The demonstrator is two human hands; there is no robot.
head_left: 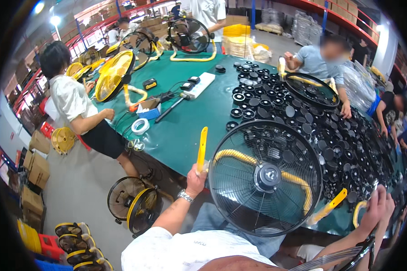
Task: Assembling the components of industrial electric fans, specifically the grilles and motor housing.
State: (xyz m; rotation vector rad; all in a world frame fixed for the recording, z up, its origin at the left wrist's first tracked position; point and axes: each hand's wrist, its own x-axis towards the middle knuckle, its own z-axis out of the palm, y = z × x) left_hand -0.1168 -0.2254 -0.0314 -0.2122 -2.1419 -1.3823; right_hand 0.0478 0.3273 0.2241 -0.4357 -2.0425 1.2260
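Observation:
A black round fan [234, 194] with a wire grille stands in front of me at the table's edge. Its yellow stand has a flat arm with slots [202, 147] on the left and another flat arm [332, 204] on the right. My left hand [196, 181] is closed around the lower end of the left arm, beside the grille. A curved yellow tube [297, 178] shows through the wires. Off to the right, beyond the right arm, my right hand [379, 208] is raised with fingers pinched at a small shiny piece [375, 184], too small to name.
Many black round caps [262, 101] cover the green table's [181, 140] right side. Across it, a person [319, 63] handles another fan [312, 90]. At left stands another person [74, 97] near a yellow fan [115, 77]. Fans [135, 203] stand on the floor.

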